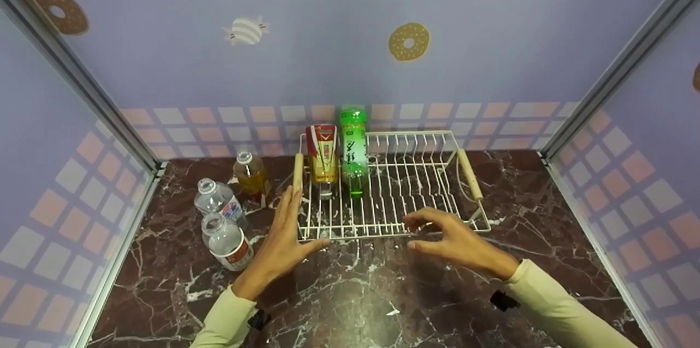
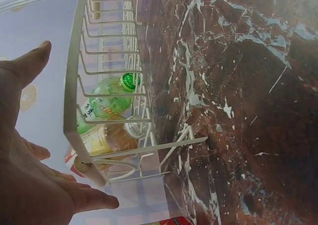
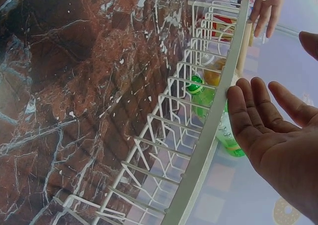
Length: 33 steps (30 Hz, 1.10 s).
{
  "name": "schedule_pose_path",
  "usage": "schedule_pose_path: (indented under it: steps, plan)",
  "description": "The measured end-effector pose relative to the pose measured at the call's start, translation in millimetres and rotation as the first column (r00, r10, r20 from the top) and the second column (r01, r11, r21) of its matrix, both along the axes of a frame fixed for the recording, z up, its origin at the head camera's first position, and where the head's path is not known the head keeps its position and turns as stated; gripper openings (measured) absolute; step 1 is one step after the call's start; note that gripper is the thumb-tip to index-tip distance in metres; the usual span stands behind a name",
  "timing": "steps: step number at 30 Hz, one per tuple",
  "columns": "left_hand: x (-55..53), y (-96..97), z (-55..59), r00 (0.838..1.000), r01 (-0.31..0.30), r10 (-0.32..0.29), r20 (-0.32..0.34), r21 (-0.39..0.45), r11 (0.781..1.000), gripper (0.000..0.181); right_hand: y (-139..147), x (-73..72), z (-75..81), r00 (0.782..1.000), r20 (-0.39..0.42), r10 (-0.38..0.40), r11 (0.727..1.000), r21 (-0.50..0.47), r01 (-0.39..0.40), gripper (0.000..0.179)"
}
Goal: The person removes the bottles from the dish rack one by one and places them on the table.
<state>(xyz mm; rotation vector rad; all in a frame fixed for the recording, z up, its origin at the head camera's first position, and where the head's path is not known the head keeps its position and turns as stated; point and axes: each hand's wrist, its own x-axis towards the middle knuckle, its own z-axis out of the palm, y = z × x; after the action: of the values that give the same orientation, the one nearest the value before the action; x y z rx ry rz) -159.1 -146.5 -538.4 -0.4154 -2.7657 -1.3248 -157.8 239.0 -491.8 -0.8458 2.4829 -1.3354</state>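
A white wire rack with wooden handles stands on the dark marbled counter. Two bottles lean cap-down in its left part: a red-and-yellow labelled bottle and a green plastic bottle. My left hand is at the rack's left front corner, fingers extended by the left wooden handle, thumb spread toward the front rail. Whether it touches the handle I cannot tell. Close to the front rail, right of the middle, is my right hand, fingers relaxed and slightly bent, holding nothing.
Left of the rack, three uncapped bottles stand upright: one with amber colouring at the back, a clear bottle, and another clear bottle with a red label in front. Patterned purple walls enclose the back and sides.
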Motion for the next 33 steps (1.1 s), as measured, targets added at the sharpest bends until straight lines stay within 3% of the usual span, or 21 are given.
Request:
schedule_pose_path:
  steps: [8, 14, 18, 22, 33]
  plan:
    - [-5.7, -0.2, -9.9, 0.999, -0.033, 0.034, -0.023, 0.051, 0.998, 0.130, -0.9, -11.2, 1.7, 0.999, -0.034, -0.022, 1.000, -0.015, 0.021, 0.050]
    - [-8.0, -1.4, -17.2, 0.997, -0.046, 0.039, 0.065, 0.108, 0.993, 0.130, -2.8, -21.1, 8.4, 0.998, -0.058, -0.040, 0.999, 0.010, 0.041, 0.052]
    - [-8.9, -2.9, -21.0, 0.993, -0.047, 0.030, 0.116, 0.139, 0.989, 0.132, -6.3, -29.1, 13.9, 0.998, -0.030, -0.058, 0.998, 0.012, 0.058, 0.054]
    - [-9.6, -2.8, -24.4, 0.991, -0.039, 0.018, 0.130, 0.167, 0.985, 0.133, -9.5, -38.9, 17.3, 0.995, 0.009, -0.100, 0.995, 0.011, 0.100, 0.059]
    - [-8.7, -1.1, -28.1, 0.989, -0.054, 0.023, 0.149, 0.211, 0.976, 0.135, -17.7, -63.2, 24.8, 0.990, -0.014, -0.139, 0.990, 0.036, 0.139, 0.057]
